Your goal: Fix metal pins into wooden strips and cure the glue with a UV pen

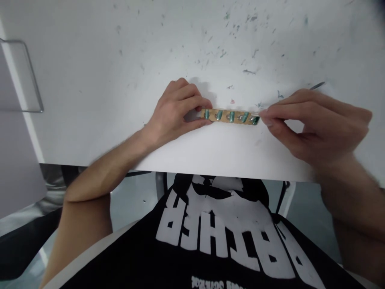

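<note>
A narrow yellowish strip [224, 116] carries a row of several small green pieces with shiny, silvery parts beside them. My left hand [176, 106] pinches its left end between thumb and fingers, just above the white table. At the strip's other end is my right hand [313, 124], closed in a pinch around a thin metal tool [317, 85]. The tool's dark rear end sticks out behind the fingers, and its slim silvery tip meets the last green piece. Most of the tool is hidden by the fingers, so its exact kind cannot be made out.
The white tabletop [90, 80] has many dark and greenish marks and specks. A metal wire frame [33, 76] stands at the left edge. The table's front edge runs close to my body, with chair parts [161, 182] below it.
</note>
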The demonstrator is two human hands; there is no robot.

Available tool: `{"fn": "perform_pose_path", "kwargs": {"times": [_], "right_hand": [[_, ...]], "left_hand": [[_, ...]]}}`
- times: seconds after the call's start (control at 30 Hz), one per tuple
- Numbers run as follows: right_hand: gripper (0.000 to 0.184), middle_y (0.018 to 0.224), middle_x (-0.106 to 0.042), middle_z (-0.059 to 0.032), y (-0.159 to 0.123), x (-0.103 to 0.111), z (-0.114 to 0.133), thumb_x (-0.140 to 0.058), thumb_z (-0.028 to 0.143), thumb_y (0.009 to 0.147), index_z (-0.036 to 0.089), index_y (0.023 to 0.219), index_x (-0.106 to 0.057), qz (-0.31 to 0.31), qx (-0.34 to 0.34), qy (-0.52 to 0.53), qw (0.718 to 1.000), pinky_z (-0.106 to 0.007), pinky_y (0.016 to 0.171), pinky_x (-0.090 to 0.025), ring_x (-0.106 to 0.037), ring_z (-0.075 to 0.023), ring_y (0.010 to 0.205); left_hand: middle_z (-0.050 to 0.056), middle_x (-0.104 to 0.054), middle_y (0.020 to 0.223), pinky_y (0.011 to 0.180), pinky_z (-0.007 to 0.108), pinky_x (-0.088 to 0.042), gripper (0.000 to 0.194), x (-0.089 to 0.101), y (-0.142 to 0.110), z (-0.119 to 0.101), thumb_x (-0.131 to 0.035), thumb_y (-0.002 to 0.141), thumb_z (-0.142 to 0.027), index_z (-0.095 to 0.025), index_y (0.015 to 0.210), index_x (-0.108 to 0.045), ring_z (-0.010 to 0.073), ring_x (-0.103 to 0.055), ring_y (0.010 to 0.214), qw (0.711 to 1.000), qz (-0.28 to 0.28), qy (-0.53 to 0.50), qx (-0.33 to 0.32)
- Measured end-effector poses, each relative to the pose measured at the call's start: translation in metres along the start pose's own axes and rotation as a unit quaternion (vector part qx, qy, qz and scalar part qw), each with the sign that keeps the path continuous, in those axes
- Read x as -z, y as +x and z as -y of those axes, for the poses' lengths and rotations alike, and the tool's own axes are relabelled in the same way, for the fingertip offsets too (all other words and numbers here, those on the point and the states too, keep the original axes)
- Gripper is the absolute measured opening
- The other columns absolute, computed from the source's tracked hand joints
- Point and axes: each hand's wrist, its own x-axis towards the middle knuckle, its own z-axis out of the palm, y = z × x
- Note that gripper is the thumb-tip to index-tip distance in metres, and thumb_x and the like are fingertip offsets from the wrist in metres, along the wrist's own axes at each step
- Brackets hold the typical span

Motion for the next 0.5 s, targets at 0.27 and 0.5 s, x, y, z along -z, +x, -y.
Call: {"fn": "perform_pose_path", "kwargs": {"times": [0.27, 0.5], "right_hand": [[0.028, 0.094, -0.072, 0.0025, 0.0010, -0.0025, 0.0026, -0.073, 0.008, 0.081, 0.020, 0.106, -0.070, 0.009, -0.002, -0.030, 0.999, -0.024, 0.060, -0.047, -0.066, -0.0089, 0.077], [0.029, 0.097, -0.073, 0.0026, 0.0008, -0.0012, 0.0012, -0.073, 0.009, 0.082, 0.020, 0.108, -0.069, 0.019, -0.002, -0.036, 0.999, -0.024, 0.062, -0.048, -0.065, -0.0086, 0.077]], "left_hand": [[0.004, -0.068, 0.091, 0.083, 0.043, -0.052, 0.023, -0.0019, -0.0005, 0.0035, -0.070, 0.096, -0.047, -0.029, 0.110, -0.072, 0.0211, -0.061, 0.091, 1.000, -0.011, 0.012, -0.024], [0.005, -0.069, 0.094, 0.088, 0.046, -0.053, 0.021, -0.0003, -0.0006, -0.0012, -0.069, 0.096, -0.046, -0.030, 0.110, -0.073, 0.0231, -0.063, 0.095, 1.000, 0.006, -0.001, 0.013]]}}
